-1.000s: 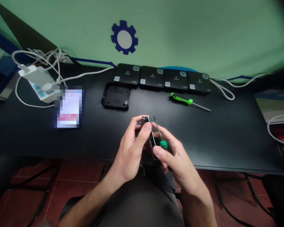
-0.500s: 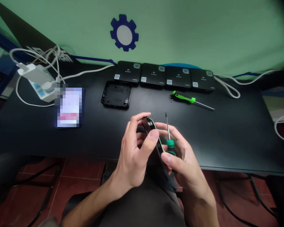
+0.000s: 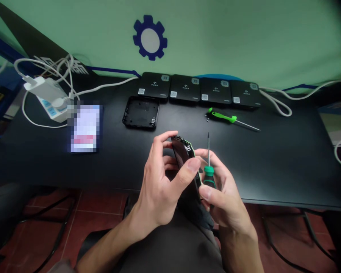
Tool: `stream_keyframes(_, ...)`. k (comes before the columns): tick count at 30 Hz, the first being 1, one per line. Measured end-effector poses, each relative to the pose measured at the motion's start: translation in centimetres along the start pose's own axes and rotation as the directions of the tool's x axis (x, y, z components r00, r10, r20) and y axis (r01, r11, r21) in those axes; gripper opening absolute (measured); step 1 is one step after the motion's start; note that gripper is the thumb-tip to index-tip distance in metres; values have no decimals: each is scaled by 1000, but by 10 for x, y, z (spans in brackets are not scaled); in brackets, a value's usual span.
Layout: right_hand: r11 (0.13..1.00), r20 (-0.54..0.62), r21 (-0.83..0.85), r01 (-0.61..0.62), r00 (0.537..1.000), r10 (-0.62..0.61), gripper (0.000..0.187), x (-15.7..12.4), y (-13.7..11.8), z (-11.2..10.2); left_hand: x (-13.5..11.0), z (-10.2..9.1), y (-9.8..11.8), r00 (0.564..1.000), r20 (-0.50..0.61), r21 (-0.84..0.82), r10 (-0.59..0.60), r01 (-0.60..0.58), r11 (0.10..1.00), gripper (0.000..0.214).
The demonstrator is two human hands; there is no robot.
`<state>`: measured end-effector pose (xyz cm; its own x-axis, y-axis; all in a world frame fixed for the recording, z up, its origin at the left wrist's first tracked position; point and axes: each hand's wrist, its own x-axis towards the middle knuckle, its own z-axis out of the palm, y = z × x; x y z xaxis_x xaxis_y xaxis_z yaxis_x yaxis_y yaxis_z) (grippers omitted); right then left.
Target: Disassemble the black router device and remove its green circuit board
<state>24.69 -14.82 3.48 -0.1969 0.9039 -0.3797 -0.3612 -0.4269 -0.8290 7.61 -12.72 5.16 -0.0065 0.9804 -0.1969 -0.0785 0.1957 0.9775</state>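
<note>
Between both hands, a flat black device casing stands on edge above the table's front rim, with metal ports and a thin green board edge along its side. My left hand is closed around it, thumb across the side edge and fingers behind. In my right hand is a green-and-black screwdriver, its shaft pointing up. The right thumb also presses the casing's lower edge. An open black shell lies beyond my left hand. A bright green screwdriver rests farther back, beside several small screws.
Several closed black boxes stand in a row against the green wall. At the left are a phone with a blurred screen and a white power strip with chargers and tangled cables. White cable loops at the right.
The casing has shifted slightly right and turned, so more of its dark broad face shows. The held screwdriver has moved a little right and become more upright. Both hands keep their hold.
</note>
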Motion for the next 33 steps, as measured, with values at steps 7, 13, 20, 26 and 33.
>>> stream_keyframes(7, 975, 7, -221, -12, 1000, 14, 68, 1, -7, -6, 2, -5, -4, 1000, -13, -21, 8, -8, 1000, 60)
stream_keyframes(13, 952, -1, -306, -23, 1000, 24, 71, 1, -4, -13, 5, -11, -6, 1000, 5, 61, -13, 12, 998, 62)
stream_keyframes(20, 952, -10, -305, -38, 999, 36, 72, 2, -2, -12, 7, -14, -7, 1000, 1, 75, -17, 17, 997, 61)
stream_keyframes(26, 989, 50, -145, -24, 998, 32, 73, 9, 7, -15, 9, -11, -7, 1000, -20, 103, 23, -21, 994, 60)
stream_keyframes(33, 985, 77, 162, -57, 996, 45, 66, 14, 22, -18, 11, -12, -4, 997, -70, 172, 30, -18, 985, 58)
